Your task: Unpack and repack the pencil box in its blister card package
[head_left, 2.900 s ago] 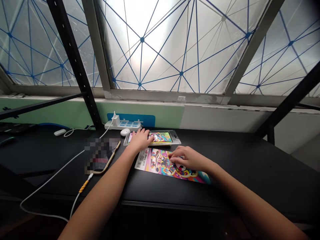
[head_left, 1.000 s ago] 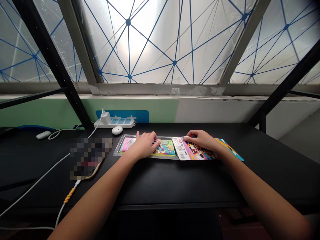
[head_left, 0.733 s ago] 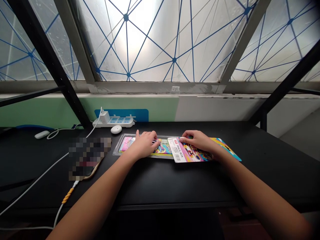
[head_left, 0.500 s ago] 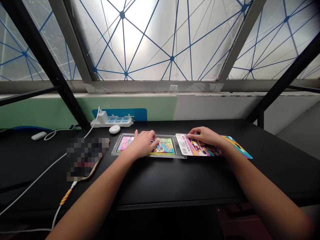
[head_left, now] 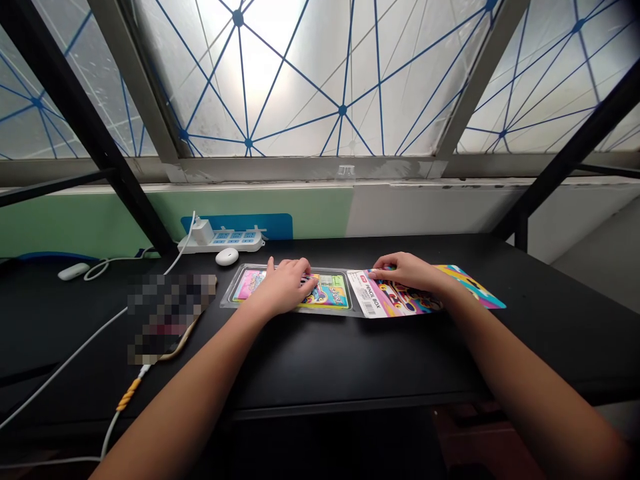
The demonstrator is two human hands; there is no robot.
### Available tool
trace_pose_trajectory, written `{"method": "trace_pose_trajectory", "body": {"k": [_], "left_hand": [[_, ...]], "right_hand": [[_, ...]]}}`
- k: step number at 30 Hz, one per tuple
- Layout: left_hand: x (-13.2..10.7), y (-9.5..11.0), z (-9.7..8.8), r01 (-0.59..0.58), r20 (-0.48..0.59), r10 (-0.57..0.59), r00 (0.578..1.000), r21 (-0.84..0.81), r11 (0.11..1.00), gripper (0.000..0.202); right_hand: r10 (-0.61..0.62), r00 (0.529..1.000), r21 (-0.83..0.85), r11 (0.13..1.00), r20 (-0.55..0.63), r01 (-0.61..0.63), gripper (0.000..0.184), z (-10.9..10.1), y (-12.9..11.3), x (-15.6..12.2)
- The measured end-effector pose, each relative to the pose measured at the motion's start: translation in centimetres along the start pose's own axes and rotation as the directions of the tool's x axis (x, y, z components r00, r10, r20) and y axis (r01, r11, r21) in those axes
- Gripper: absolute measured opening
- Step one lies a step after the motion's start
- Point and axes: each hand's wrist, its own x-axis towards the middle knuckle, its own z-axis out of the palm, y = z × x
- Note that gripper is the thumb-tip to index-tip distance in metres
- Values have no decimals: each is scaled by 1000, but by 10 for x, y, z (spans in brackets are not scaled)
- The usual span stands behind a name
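Rested spread left hand [head_left: 284,285] on colourful box [head_left: 333,291] in clear tray [head_left: 228,294] and, rightward of that grip, right hand [head_left: 407,271] on printed card [head_left: 376,305], unclear if pinching.

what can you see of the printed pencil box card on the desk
The pencil box card is a thin, flat sheet, apparently cardboard, brightly multicoloured, with a white end panel bearing a barcode and the words PENCIL BOX. It lies on the black desk, that white end at the clear plastic tray; whether they overlap is unclear. The right hand is on it, hiding part of the print.
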Motion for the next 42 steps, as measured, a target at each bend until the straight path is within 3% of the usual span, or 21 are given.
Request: {"method": "trace_pose_trajectory", "body": {"k": [18, 29, 36, 42], "left_hand": [[-2, 11, 5, 0, -12, 0, 1000, 9, 1000, 23], [-2, 9, 3, -7, -12, 6, 1000, -20, 1000, 24], [-3, 9, 2, -5, -5, 5, 1000, -31, 1000, 24], [-3, 10, 3, -5, -6, 5, 1000, -10, 1000, 25]], "right_hand": [[-28, 999, 6, 1000, 34, 28, 49, 20, -26, -3], [15, 972, 144, 988, 233, -50, 51, -8, 9, -7], [49, 966, 167, 981, 254, -94, 49, -18, 26, -9], [45, 978, 150, 986, 202, -76, 57, -11, 22, -3]]}}
